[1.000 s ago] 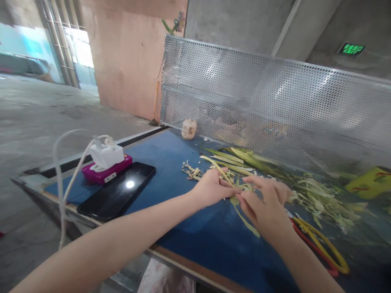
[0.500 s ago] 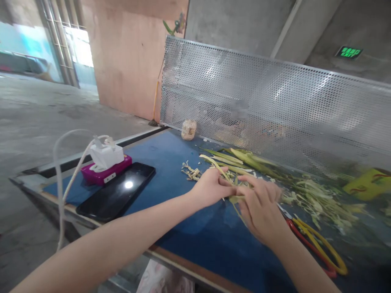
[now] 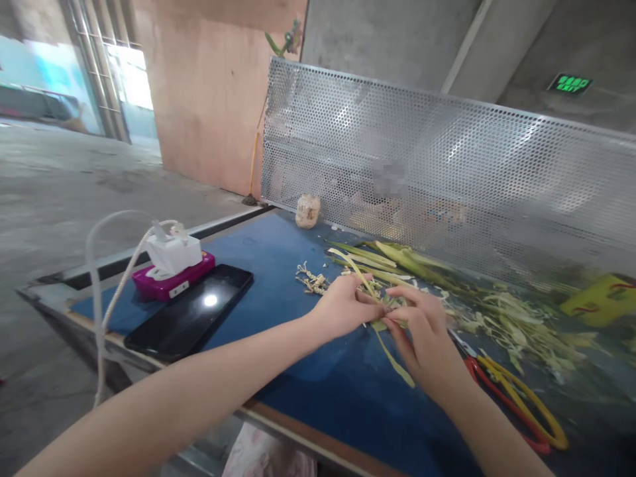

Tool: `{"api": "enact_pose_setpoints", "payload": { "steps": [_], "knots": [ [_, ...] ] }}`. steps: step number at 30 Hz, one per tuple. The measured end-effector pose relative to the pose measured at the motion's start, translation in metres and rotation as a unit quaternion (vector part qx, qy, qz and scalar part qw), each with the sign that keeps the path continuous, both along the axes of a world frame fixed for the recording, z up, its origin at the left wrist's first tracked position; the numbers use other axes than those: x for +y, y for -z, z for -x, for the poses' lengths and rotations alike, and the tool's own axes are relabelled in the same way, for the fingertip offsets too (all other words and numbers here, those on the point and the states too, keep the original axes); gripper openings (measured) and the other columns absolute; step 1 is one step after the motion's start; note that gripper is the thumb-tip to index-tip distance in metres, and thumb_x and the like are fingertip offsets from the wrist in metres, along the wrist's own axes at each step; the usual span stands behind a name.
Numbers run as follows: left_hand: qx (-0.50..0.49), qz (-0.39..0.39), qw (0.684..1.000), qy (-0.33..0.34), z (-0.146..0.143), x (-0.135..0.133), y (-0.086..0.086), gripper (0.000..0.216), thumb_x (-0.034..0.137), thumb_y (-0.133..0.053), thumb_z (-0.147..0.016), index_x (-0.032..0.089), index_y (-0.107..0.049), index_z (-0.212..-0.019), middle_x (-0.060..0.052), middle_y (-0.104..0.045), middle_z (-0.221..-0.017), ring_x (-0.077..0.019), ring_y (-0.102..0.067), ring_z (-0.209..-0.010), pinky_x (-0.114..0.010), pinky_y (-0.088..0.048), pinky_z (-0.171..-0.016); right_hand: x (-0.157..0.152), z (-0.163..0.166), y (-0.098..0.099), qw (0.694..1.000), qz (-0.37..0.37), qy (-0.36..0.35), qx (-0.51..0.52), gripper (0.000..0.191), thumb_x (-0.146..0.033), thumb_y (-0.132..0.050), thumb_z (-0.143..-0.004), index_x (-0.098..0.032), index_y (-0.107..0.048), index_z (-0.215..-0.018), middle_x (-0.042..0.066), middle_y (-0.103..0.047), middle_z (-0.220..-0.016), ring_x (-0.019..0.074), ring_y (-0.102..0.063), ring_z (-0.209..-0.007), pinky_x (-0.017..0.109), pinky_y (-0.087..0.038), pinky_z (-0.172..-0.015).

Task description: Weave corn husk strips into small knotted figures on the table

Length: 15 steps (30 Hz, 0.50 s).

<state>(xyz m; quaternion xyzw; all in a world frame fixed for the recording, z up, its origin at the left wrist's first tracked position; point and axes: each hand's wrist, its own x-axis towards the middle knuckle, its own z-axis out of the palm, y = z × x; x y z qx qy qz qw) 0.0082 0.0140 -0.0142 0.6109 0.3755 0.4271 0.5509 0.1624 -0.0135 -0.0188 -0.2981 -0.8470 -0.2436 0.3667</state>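
My left hand point(image 3: 346, 306) pinches a pale green leaf strip point(image 3: 354, 266), one end of which sticks up past the fingers toward the back. Close against it, my right hand point(image 3: 420, 324) has thumb and fingers closed on the same strip; the exact grip is partly hidden. A loose end point(image 3: 396, 363) hangs down toward me between the hands. Left of my fingers lies a small knotted piece of dry plant fibre point(image 3: 312, 280). Long green leaves point(image 3: 412, 260) lie behind the hands. Scissors point(image 3: 521, 397) with red and yellow handles rest by my right wrist.
Shredded leaf strips point(image 3: 527, 324) heap up on the right near a yellow packet point(image 3: 601, 299). A black phone point(image 3: 191, 311) and a purple power block point(image 3: 173, 275) with a white plug and cables sit left. A perforated metal screen point(image 3: 397, 146) closes the table's back.
The strip's loose end now hangs further out below my hands. My right hand's fingers have drawn in closer to the left fingertips. The left hand has barely moved.
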Motion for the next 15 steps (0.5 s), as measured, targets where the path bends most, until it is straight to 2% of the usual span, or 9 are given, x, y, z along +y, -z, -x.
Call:
{"api": "enact_pose_setpoints", "payload": {
  "steps": [3, 6, 9, 12, 15],
  "knots": [
    [0.006, 0.003, 1.0, -0.003, 0.0002, -0.0019, -0.0028, 0.074, 0.014, -0.062, -0.062, 0.007, -0.032, -0.129, 0.005, -0.061, -0.055, -0.0094, -0.052, -0.051, -0.023, -0.04, -0.058, -0.0023, 0.0014, -0.0016, 1.0, -0.013, 0.007, -0.013, 0.011, -0.01, -0.046, -0.082, -0.02, -0.043, -0.08, 0.01, -0.05, -0.101, 0.0203, -0.048, -0.09, 0.038, -0.041, -0.075],
    [0.011, -0.012, 1.0, -0.009, -0.0001, -0.0024, -0.0044, 0.076, 0.016, -0.065, -0.062, 0.006, -0.032, -0.13, 0.003, -0.065, -0.058, -0.0125, -0.058, -0.056, -0.026, -0.043, -0.065, -0.0044, 0.0019, -0.0024, 0.999, -0.017, 0.02, -0.021, 0.01, -0.012, -0.046, -0.082, -0.02, -0.043, -0.077, 0.01, -0.05, -0.101, 0.0209, -0.047, -0.09, 0.038, -0.04, -0.075],
    [0.003, -0.012, 1.0, -0.014, -0.001, -0.0017, -0.0046, 0.064, 0.017, -0.067, -0.062, 0.005, -0.044, -0.12, 0.0, -0.067, -0.06, -0.0157, -0.062, -0.065, -0.03, -0.045, -0.074, -0.0056, 0.0033, -0.0011, 0.999, -0.025, 0.038, -0.02, 0.01, -0.012, -0.049, -0.08, -0.019, -0.045, -0.074, 0.01, -0.05, -0.101, 0.0214, -0.047, -0.089, 0.038, -0.039, -0.074],
    [-0.008, -0.033, 0.999, -0.018, -0.0017, -0.0005, -0.004, 0.041, 0.02, -0.069, -0.061, 0.008, -0.059, -0.099, -0.003, -0.069, -0.062, -0.0187, -0.064, -0.075, -0.032, -0.045, -0.08, -0.0064, 0.0059, 0.0008, 0.998, -0.041, 0.054, -0.012, 0.011, -0.01, -0.051, -0.078, -0.019, -0.046, -0.073, 0.011, -0.051, -0.098, 0.0224, -0.049, -0.089, 0.039, -0.039, -0.075],
    [-0.014, -0.039, 0.998, -0.038, -0.002, 0.0005, -0.0029, 0.039, 0.024, -0.071, -0.059, 0.011, -0.061, -0.095, -0.003, -0.068, -0.06, -0.0217, -0.063, -0.08, -0.033, -0.047, -0.076, -0.0076, 0.0084, 0.001, 0.996, -0.054, 0.071, 0.004, 0.014, -0.009, -0.05, -0.077, -0.019, -0.044, -0.072, 0.011, -0.051, -0.097, 0.0237, -0.049, -0.092, 0.041, -0.039, -0.077]
  ]
}}
